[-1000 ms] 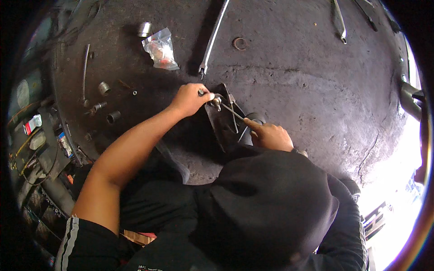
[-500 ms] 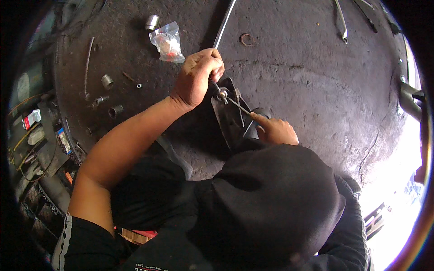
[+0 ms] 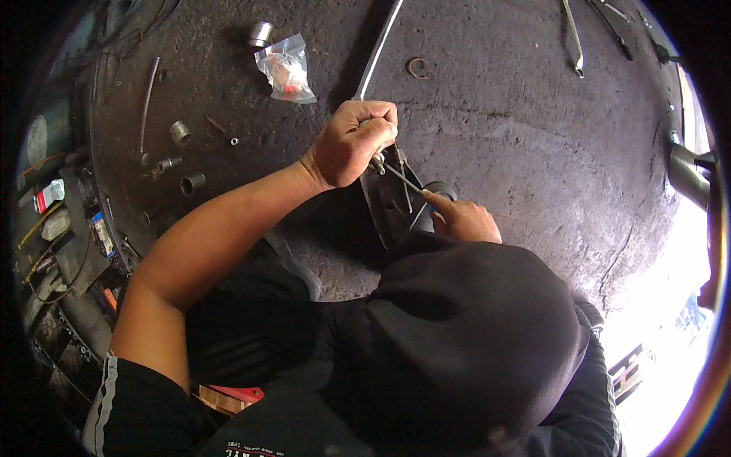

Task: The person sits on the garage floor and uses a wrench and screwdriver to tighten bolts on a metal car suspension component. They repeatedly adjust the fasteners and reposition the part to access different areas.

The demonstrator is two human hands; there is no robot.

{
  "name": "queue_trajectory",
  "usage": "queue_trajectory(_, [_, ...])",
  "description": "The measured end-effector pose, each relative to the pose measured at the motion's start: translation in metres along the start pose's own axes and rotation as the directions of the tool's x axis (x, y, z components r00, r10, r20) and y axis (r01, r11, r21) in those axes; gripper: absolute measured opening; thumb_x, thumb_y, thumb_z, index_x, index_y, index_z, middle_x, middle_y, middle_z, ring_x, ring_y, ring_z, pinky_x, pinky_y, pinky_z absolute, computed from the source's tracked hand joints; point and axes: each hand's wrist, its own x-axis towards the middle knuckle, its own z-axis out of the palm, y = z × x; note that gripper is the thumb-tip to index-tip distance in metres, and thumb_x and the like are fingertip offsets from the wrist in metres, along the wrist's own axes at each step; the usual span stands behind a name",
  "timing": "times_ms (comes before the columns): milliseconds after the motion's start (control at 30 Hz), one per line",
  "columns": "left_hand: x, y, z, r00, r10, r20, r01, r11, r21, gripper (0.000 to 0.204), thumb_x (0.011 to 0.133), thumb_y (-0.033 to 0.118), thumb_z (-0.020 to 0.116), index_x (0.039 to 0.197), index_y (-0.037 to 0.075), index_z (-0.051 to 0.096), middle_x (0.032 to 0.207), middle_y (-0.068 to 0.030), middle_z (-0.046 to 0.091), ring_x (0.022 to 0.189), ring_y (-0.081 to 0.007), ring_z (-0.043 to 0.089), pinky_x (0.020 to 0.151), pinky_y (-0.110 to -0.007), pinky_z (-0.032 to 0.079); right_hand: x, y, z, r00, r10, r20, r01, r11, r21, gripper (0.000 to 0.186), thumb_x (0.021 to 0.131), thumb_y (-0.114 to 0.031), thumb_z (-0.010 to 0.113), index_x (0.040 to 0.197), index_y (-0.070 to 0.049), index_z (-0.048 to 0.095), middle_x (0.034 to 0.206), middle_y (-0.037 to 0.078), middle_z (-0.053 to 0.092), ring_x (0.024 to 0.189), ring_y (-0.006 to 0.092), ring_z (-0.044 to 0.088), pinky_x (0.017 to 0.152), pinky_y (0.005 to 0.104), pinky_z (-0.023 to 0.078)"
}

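Note:
My left hand (image 3: 352, 143) is closed in a fist just above a dark metal bracket (image 3: 389, 202). What it grips is hidden by the fingers. Below the fist, a small bright metal stud with a nut (image 3: 379, 165) sticks up at the bracket's upper end. My right hand (image 3: 466, 219) is wrapped round a slim metal-shafted tool (image 3: 405, 178), with the index finger stretched along it. Its tip meets the bracket close to the stud. A bit of blue shows under the right fingers. A dark round part of the bracket is partly behind that hand.
Beyond my left fist lies a long steel bar (image 3: 378, 50). A clear plastic bag (image 3: 288, 70), a metal sleeve (image 3: 260, 33) and a copper-coloured ring (image 3: 418, 68) rest nearby. Sockets (image 3: 193, 183) are scattered left, a spanner (image 3: 575, 42) far right. Tools and cables crowd the left edge.
My left fist has moved right and slightly nearer, and it now covers the thin shaft that showed beneath it. My right hand and its tool stay in place.

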Motion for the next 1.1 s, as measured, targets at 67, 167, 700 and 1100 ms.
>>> queue_trajectory(67, [0.001,0.001,-0.001,1.0,-0.003,0.015,0.003,1.0,-0.007,0.028,0.102,0.016,0.05,0.076,0.005,0.05,0.07,0.0011,0.049,0.067,-0.0068,0.043,0.061,-0.029,0.038,0.0,0.0,0.0,1.0,0.001,-0.001,-0.001,1.0,0.011,0.053,0.104,-0.029,0.065,0.157,-0.032,0.061,0.099,0.021,0.08,0.09,0.0436,0.078,0.08,0.0571,0.062])
queue_trajectory(167, [0.0,0.003,-0.001,0.999,-0.006,0.033,0.006,1.0,0.0,0.029,0.102,0.016,0.051,0.076,0.004,0.049,0.07,0.0007,0.048,0.066,-0.007,0.043,0.06,-0.03,0.038,0.0,0.002,0.003,1.0,-0.017,-0.016,0.017,0.999,0.027,0.052,0.105,-0.03,0.064,0.158,-0.032,0.061,0.099,0.02,0.08,0.09,0.0434,0.079,0.081,0.0568,0.062])
queue_trajectory(700, [-0.004,0.009,0.0,0.988,-0.006,0.157,-0.024,0.983,0.184,0.023,0.097,0.014,0.057,0.079,0.0,0.054,0.07,-0.0049,0.051,0.068,-0.0104,0.048,0.062,-0.034,0.042,0.001,0.005,0.006,1.0,-0.004,-0.006,0.005,1.0,0.031,0.053,0.106,-0.03,0.063,0.159,-0.034,0.059,0.096,0.02,0.079,0.087,0.0439,0.078,0.078,0.0572,0.062])
queue_trajectory(1100, [-0.045,-0.031,0.049,0.829,0.177,0.53,-0.451,0.773,0.446,0.019,0.092,0.021,0.074,0.08,0.009,0.064,0.08,-0.0099,0.066,0.082,-0.0357,0.066,0.078,-0.047,0.052,0.004,0.005,-0.001,0.994,0.03,0.109,-0.03,1.0,0.0,0.058,0.107,-0.033,0.063,0.164,-0.036,0.053,0.101,0.02,0.078,0.092,0.0443,0.079,0.081,0.0575,0.062])
